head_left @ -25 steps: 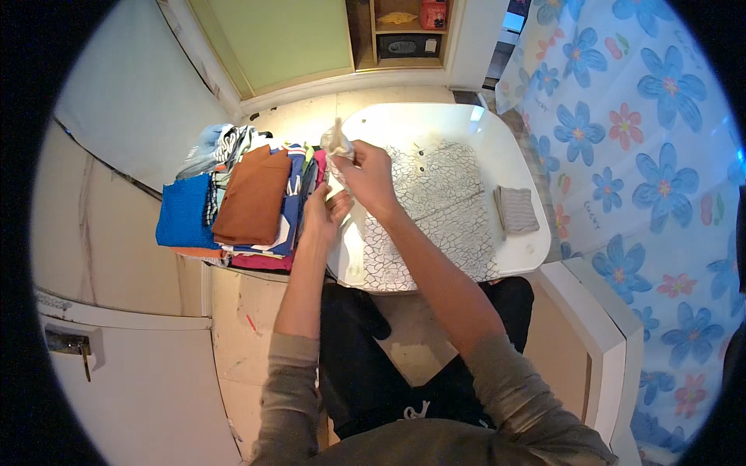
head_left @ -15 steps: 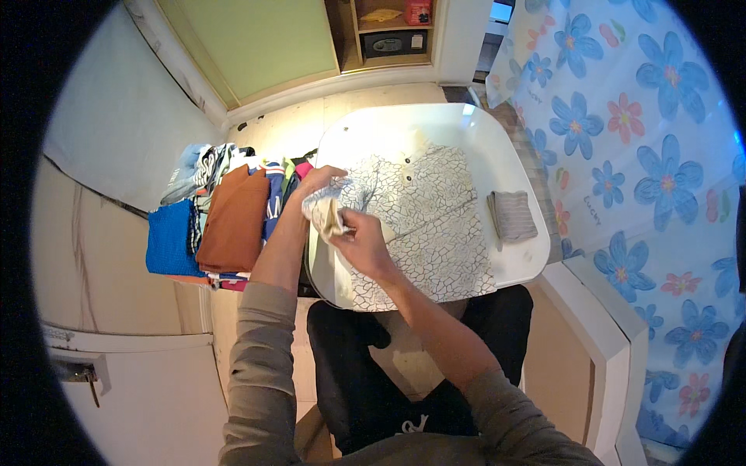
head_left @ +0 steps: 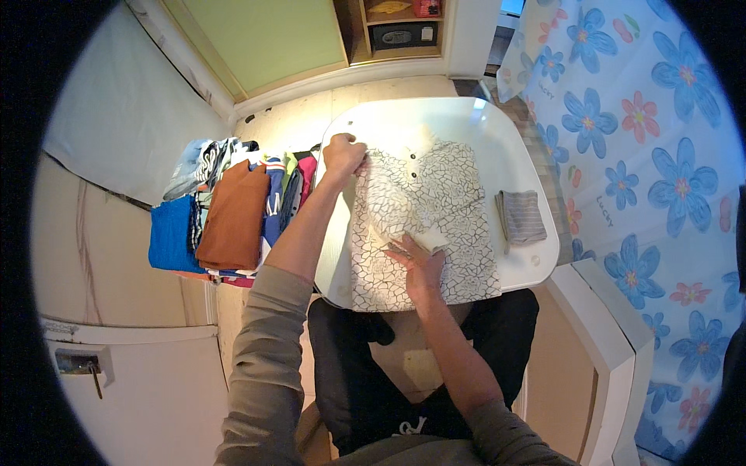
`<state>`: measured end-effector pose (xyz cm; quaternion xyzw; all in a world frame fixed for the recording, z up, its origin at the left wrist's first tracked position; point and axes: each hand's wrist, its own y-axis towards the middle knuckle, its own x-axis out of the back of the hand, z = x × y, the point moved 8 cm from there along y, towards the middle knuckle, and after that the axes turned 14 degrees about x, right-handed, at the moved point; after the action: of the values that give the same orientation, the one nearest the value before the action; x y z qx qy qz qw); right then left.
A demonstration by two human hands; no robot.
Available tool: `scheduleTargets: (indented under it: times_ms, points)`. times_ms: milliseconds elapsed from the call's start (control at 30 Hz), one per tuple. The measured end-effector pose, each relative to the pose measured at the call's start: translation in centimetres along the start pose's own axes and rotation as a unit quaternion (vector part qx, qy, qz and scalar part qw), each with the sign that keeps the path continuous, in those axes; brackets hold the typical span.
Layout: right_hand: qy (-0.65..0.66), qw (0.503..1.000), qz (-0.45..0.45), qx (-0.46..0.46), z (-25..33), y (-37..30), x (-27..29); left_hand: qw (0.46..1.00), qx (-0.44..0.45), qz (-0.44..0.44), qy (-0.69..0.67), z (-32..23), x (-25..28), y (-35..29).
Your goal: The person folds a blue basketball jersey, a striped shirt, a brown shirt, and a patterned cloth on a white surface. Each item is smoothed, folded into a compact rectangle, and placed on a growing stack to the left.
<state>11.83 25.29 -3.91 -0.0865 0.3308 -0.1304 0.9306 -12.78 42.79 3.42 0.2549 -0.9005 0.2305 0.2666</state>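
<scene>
A white shirt with a dark crackle pattern [head_left: 458,225] lies on a low white table [head_left: 522,167], buttons showing near its collar. One sleeve [head_left: 392,206] is folded inward across the body, its cuff toward the lower middle. At the shirt's upper left shoulder, my left hand [head_left: 344,158] is closed with the fabric edge at its fingertips. My right hand [head_left: 422,270] lies on the cuff end with its fingers spread. A small folded grey striped cloth [head_left: 521,217] rests on the table to the right of the shirt.
Stacks of folded clothes stand left of the table, with a rust-brown garment [head_left: 233,217] and a blue knit one [head_left: 172,234] on top. A flowered curtain [head_left: 622,155] hangs at the right. Beyond the table is a cabinet with open shelves [head_left: 404,35].
The bunched sleeve has come down and lies across the shirt front. My right hand moved right and toward me, opening out; my left hand shifted up to the shoulder.
</scene>
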Motion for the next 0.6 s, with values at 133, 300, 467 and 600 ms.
scheduleTargets:
  times_ms: [133, 300, 467, 600]
  points:
    - [0.023, 0.999, 0.034, 0.03, 0.6, 1.6, 1.9, 0.979, -0.015, 0.05, -0.197, 0.4, -1.7, -2.8]
    - [-0.03, 0.999, 0.031, 0.022, 3.7, 1.5, 1.2, 0.985, -0.065, -0.133, -0.091, 3.8, 1.4, -5.8]
    - [-0.021, 0.999, -0.028, -0.013, 4.5, 2.1, 1.7, 0.978, -0.169, -0.097, 0.073, 5.2, -0.1, -10.1]
    - [-0.074, 0.997, -0.014, -0.01, 5.0, 3.7, 1.3, 0.942, -0.235, -0.126, 0.204, 4.0, -1.1, -12.2]
